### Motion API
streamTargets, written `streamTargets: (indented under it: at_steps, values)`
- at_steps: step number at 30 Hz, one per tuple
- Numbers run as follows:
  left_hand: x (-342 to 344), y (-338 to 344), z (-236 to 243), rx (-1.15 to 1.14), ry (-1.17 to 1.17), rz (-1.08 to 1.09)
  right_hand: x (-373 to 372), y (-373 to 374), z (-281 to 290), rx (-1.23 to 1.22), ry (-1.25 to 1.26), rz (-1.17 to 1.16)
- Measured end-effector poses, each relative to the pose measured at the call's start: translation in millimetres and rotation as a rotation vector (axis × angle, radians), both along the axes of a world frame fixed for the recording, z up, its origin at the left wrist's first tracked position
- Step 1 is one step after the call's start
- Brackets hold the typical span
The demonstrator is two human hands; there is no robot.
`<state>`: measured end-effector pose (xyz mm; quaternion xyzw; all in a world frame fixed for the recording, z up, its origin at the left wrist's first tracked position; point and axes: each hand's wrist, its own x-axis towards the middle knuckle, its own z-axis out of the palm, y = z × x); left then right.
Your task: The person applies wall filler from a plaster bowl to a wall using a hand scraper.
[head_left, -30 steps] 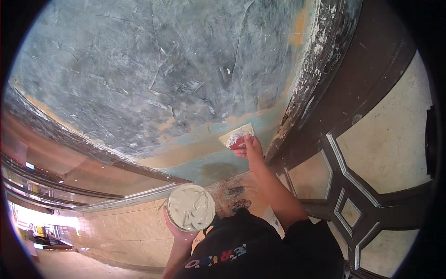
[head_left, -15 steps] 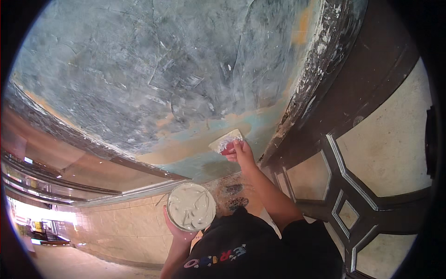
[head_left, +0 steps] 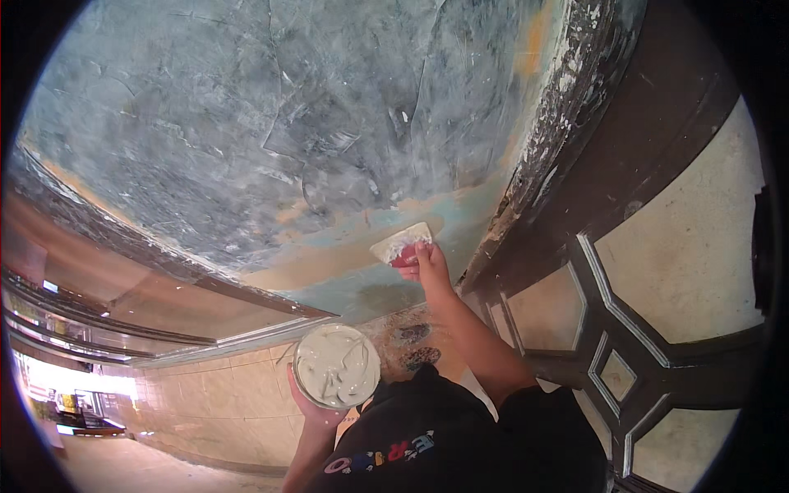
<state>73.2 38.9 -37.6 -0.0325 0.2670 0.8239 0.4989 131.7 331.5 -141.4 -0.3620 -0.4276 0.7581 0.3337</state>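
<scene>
Since the right hand [head_left: 429, 264] is clenched round the red grip of a thin, springy putty blade [head_left: 400, 244] pressed to the wall [head_left: 271, 140] just above its fingertips, I'd hold low there, while the left hand [head_left: 314, 407] cups a heavy-looking tub of sloppy filler [head_left: 336, 366] from underneath.

The right hand [head_left: 429, 261] presses a putty knife [head_left: 400, 243] to the wall [head_left: 288, 140]; the left hand [head_left: 316, 404] holds a tub [head_left: 336, 366].

Putty knife [head_left: 401, 244]: in right hand [head_left: 427, 263], blade against wall [head_left: 288, 148], just left of door frame [head_left: 575, 123]. Putty tub [head_left: 336, 366]: in left hand [head_left: 312, 407], below and left of the knife, apart from wall.
</scene>
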Motion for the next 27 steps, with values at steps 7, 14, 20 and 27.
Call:
streamTargets:
  at_steps: [7,14,20,27]
  values:
    - [-0.3,1.9,0.3,-0.035,0.114,-0.008,47.8,-0.1,-106.4,-0.417,-0.182,0.019]
    - [-1.7,0.9,1.7,0.014,0.018,-0.004,11.0,-3.3,0.5,-0.077,-0.065,0.001]
    - [-0.1,1.7,-0.3,0.038,0.107,-0.035,6.4,-0.4,-42.9,-0.142,-0.051,-0.107]
    - [-2.6,-7.8,-10.6,-0.059,0.052,0.042,39.4,-17.8,-71.2,-0.324,-0.011,0.020]
